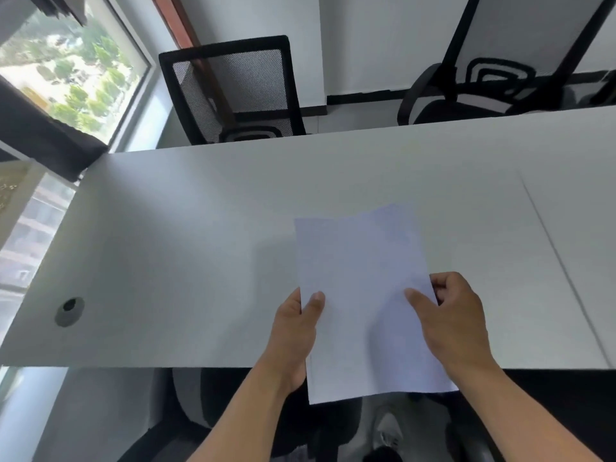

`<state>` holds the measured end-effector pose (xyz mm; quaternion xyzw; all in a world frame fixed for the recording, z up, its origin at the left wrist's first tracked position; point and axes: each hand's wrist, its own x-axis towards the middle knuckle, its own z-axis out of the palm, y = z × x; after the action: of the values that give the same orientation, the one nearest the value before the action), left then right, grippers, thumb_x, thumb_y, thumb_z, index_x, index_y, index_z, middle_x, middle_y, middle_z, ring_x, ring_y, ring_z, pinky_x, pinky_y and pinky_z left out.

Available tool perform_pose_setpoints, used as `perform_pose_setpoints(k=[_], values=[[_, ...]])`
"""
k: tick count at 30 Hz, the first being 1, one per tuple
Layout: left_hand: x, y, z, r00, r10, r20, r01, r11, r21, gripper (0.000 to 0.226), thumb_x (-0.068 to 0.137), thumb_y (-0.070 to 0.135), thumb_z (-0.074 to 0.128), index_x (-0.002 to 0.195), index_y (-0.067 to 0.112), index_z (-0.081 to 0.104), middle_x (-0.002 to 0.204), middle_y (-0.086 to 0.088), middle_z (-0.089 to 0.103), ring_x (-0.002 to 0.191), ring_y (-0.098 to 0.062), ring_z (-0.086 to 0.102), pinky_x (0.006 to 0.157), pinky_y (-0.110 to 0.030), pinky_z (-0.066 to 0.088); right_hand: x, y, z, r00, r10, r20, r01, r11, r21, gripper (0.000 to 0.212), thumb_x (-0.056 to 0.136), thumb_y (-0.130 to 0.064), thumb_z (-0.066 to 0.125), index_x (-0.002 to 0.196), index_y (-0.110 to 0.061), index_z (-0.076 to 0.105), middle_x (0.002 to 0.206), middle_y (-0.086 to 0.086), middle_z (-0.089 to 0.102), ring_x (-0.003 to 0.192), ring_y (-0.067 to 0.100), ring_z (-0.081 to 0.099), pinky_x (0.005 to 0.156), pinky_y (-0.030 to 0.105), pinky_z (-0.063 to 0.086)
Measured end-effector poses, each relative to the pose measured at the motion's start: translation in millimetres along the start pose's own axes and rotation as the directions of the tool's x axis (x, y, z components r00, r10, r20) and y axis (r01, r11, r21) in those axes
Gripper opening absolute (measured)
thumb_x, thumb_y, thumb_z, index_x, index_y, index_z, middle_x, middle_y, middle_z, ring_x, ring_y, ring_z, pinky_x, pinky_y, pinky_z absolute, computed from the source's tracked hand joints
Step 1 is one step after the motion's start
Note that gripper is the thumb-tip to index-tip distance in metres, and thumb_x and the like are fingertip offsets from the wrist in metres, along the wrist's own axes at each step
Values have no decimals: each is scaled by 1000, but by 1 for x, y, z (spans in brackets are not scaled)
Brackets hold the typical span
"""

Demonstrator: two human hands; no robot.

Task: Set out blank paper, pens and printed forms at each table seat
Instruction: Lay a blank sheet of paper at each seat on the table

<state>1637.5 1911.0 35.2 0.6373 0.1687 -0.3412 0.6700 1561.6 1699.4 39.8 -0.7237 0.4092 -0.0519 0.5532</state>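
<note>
Light: soft daylight from the window far left of the hands.
Shadows: faint one on the surface just left of the paper.
Sharpness: slightly soft overall.
Distortion: wide-angle bending toward the edges.

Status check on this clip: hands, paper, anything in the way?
Left hand and right hand both pinching the blank paper. Paper held over the near edge of the white table. Nothing in the way.

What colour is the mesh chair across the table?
Black, frame and mesh back alike; the mesh chair shows in the head view.
</note>
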Motion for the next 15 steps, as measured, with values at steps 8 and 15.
perform_pose_setpoints(k=[8,15], values=[[23,-5,49,999,-52,-6,51,996,-71,31,117,31,50,135,18,72,128,-8,81,116,-30,79,90,-49,66,54,28,-41,999,28,20,-26,994,-104,13,102,-33,73,97,-23,65,94,-2,74,87,25,72,81,51,62],[36,-9,70,998,-60,-18,59,997,-39,33,116,39,51,132,28,77,133,-4,79,125,-31,74,110,-62,55,77,43,-65,998,54,-16,-55,994,-94,15,103,-32,70,96,-20,64,93,2,72,85,27,69,73,45,56]])
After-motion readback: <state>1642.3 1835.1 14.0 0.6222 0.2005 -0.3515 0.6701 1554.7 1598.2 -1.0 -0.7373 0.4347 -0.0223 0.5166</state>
